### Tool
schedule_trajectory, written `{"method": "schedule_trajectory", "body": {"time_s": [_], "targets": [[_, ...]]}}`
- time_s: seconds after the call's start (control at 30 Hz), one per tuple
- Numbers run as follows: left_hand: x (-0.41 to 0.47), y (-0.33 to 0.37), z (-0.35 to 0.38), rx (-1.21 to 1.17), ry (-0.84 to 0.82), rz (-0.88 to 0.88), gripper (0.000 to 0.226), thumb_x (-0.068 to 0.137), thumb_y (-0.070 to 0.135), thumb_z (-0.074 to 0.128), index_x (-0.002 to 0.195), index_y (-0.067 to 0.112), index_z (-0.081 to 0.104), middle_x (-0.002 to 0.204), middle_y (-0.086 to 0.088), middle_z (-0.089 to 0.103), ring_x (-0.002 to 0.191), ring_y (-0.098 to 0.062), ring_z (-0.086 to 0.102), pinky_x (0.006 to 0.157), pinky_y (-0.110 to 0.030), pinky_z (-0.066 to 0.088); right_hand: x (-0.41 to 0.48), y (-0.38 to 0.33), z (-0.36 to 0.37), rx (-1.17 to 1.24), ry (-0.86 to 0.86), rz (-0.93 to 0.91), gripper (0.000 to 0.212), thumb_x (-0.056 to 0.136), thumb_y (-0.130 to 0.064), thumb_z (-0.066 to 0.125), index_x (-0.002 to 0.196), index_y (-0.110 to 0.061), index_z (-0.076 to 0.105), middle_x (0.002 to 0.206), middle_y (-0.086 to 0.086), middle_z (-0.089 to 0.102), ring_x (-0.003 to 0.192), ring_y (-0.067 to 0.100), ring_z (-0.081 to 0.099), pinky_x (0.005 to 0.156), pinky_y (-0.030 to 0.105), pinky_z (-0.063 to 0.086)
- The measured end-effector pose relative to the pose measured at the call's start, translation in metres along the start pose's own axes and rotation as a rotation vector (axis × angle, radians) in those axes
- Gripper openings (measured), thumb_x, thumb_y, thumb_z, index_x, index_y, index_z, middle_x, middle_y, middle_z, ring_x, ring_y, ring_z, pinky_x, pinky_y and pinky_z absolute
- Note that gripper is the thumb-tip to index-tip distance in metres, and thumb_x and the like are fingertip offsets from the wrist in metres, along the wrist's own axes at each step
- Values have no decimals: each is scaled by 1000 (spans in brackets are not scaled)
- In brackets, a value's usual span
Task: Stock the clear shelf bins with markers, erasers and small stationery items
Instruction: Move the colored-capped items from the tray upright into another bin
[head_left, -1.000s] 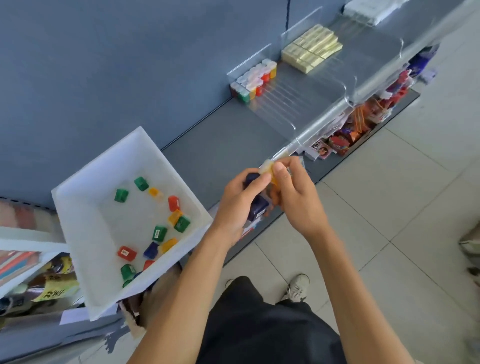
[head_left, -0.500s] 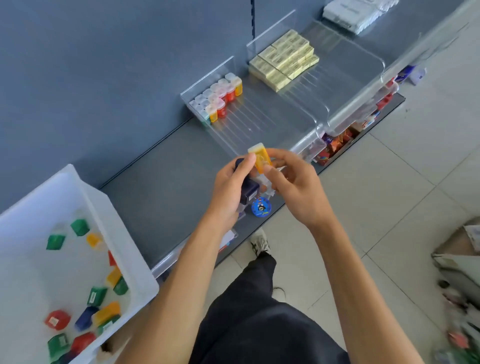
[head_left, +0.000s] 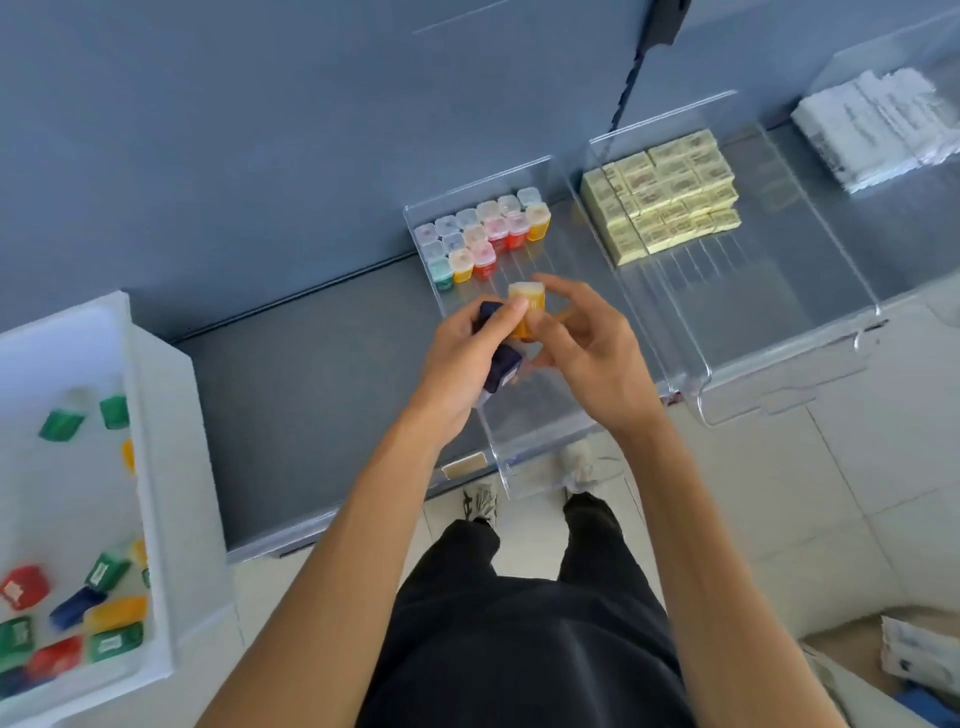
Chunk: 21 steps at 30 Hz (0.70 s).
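Note:
My left hand (head_left: 460, 358) grips dark blue small boxes (head_left: 503, 364) and its thumb presses the side of an orange box with a clear cap (head_left: 529, 306). My right hand (head_left: 589, 353) pinches that orange box from the other side. Both hands hover over the front half of a clear shelf bin (head_left: 540, 447). At the bin's back stand rows of similar capped boxes (head_left: 483, 239) in red, orange, green and pale colours.
A white tub (head_left: 156, 467) at the left holds several loose green, red, blue and yellow boxes. A second clear bin (head_left: 810, 364) to the right holds stacked yellow erasers (head_left: 662, 202). White packets (head_left: 878, 130) lie further right. The grey shelf (head_left: 322, 395) lies between tub and bins.
The view has swung right and closer to the bins, so the tub has slid to the left edge. Both hands, still holding the orange box, have moved over the bin.

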<state>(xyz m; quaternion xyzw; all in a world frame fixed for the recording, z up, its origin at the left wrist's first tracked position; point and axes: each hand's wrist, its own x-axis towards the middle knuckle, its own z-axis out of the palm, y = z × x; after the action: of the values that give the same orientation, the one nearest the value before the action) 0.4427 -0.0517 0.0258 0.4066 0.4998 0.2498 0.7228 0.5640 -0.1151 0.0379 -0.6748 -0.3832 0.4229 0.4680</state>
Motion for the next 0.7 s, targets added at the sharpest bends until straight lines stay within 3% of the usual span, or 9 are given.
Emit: {"method": "schedule_trajectory", "body": {"time_s": [0.07,0.13,0.2,0.3,0.37,0.47,0.6,0.7], "targets": [[9,3,2,5,50,-4,20,97,27,61,86,11,62,60,-1,58,53,-19,54,63,-36,50,20,6,-2,-14,-35,-31,27,93,-31,63,120,-31,60,86,-8,71,81,17,69,78,43,58],[15,5,7,-23,122,-29,20,99,26,58,89,10,60,56,1,56,50,-19,55,59,-32,51,41,12,-2,-13,-107,-52,20,92,-33,63,110,-40,58,91,-13,68,86,17,67,79,45,56],[19,9,13,-114,218,-86,25,101,27,53,88,7,57,53,-2,55,47,-21,53,51,-27,46,59,17,-3,-17,-146,-25,19,92,-30,63,107,-39,56,89,-11,66,85,20,65,76,43,56],[24,21,16,-429,330,-188,27,101,33,50,101,7,56,53,-7,52,48,-22,52,51,-26,43,88,23,-4,-51,-113,52,23,96,-27,59,119,-28,57,93,0,65,83,23,65,74,39,56],[28,26,15,-703,313,-211,25,97,33,52,99,8,58,61,-7,54,54,-21,54,54,-24,46,105,28,-2,-97,-106,97,27,96,-26,57,122,-23,58,91,-2,65,76,18,63,68,31,54],[29,21,13,-983,236,-199,32,83,31,60,105,7,60,78,-9,58,67,-24,59,67,-31,55,116,40,1,-199,-106,112,20,94,-21,60,112,-27,56,85,-10,62,75,13,63,61,23,47],[44,22,8,-946,162,-176,32,82,29,61,104,7,59,84,-12,59,73,-28,61,80,-46,58,135,50,11,-343,-12,39,20,92,-14,60,110,-22,56,80,-14,61,74,12,62,60,20,44],[53,23,7,-906,138,-167,18,87,26,59,92,9,59,84,-12,63,77,-27,63,79,-44,59,142,56,21,-403,-9,-39,29,92,-13,62,118,-16,51,89,-4,69,77,14,67,68,27,52]]}}
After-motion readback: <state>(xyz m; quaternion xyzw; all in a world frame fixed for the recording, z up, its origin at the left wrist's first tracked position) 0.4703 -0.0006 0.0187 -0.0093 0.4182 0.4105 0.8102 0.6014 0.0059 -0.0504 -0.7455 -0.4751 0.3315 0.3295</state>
